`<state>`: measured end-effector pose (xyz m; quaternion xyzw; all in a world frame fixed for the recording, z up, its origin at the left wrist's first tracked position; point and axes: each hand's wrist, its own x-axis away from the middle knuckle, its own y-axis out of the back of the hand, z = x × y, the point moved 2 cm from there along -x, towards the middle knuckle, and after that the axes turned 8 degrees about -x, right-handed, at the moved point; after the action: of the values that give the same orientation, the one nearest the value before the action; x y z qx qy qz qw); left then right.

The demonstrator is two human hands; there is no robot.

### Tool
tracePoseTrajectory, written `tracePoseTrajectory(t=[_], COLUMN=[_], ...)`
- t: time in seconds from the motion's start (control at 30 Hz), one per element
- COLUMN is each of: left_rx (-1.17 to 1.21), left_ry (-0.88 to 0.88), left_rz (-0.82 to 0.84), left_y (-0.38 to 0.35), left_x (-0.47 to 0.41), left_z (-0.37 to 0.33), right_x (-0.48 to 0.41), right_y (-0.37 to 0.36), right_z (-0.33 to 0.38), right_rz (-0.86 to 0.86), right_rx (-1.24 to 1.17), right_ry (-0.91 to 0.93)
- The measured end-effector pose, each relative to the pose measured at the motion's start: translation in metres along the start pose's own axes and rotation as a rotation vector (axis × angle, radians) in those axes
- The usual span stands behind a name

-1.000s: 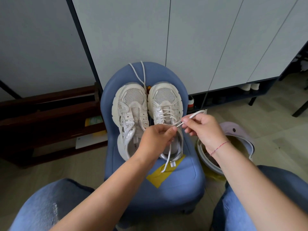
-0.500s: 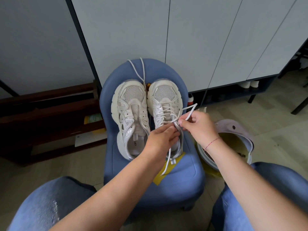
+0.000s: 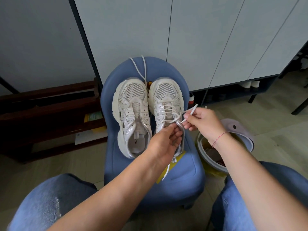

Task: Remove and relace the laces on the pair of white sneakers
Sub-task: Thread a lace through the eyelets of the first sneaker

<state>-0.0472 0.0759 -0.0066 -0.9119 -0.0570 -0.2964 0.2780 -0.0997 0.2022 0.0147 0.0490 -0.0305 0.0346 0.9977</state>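
Two white sneakers stand side by side on a blue stool [image 3: 183, 177], toes pointing away from me. The left sneaker [image 3: 131, 114] has no lace in its eyelets. A loose white lace [image 3: 141, 70] lies over the stool's back edge beyond it. The right sneaker [image 3: 166, 100] is laced across its upper. My left hand [image 3: 165, 142] grips the right sneaker's collar near the top eyelets. My right hand [image 3: 203, 124] pinches that shoe's lace end [image 3: 191, 112] just right of the shoe. The lace's other end [image 3: 166, 172] hangs below my left hand over a yellow patch.
A lidded bin [image 3: 233, 147] with its lid up stands right of the stool, under my right wrist. Dark wooden shelving [image 3: 50, 114] is on the left. Pale cabinet doors [image 3: 200, 39] rise behind the stool. My knees in jeans [image 3: 50, 200] flank the stool's front.
My right hand has moved with the lace end closer to the right sneaker's top eyelets. My left hand has shifted up along the shoe's collar.
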Motion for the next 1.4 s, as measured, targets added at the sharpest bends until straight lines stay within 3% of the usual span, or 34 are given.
tracePoseTrajectory(t=[0.2, 0.53, 0.73, 1.03, 1.27, 1.4], left_rx=[0.079, 0.099, 0.055, 0.036, 0.022, -0.151], left_ry=[0.047, 0.038, -0.002, 0.02, 0.048, 0.082], left_rz=[-0.024, -0.028, -0.048, -0.014, 0.002, -0.003], left_y=[0.001, 0.0, 0.009, 0.025, 0.019, 0.027], left_x=[-0.008, -0.015, -0.013, -0.005, 0.0, 0.011], left_z=[0.004, 0.007, 0.009, 0.004, 0.004, 0.017], right_x=[-0.001, -0.001, -0.001, 0.001, -0.002, -0.004], right_y=[-0.008, -0.015, -0.017, -0.022, -0.017, -0.011], right_z=[-0.006, -0.02, -0.024, -0.022, -0.03, -0.028], right_rz=[-0.047, 0.074, 0.047, 0.204, 0.077, 0.019], right_rx=[0.096, -0.217, -0.17, -0.039, -0.016, -0.09], right_ry=[0.058, -0.121, -0.109, -0.039, -0.015, -0.078])
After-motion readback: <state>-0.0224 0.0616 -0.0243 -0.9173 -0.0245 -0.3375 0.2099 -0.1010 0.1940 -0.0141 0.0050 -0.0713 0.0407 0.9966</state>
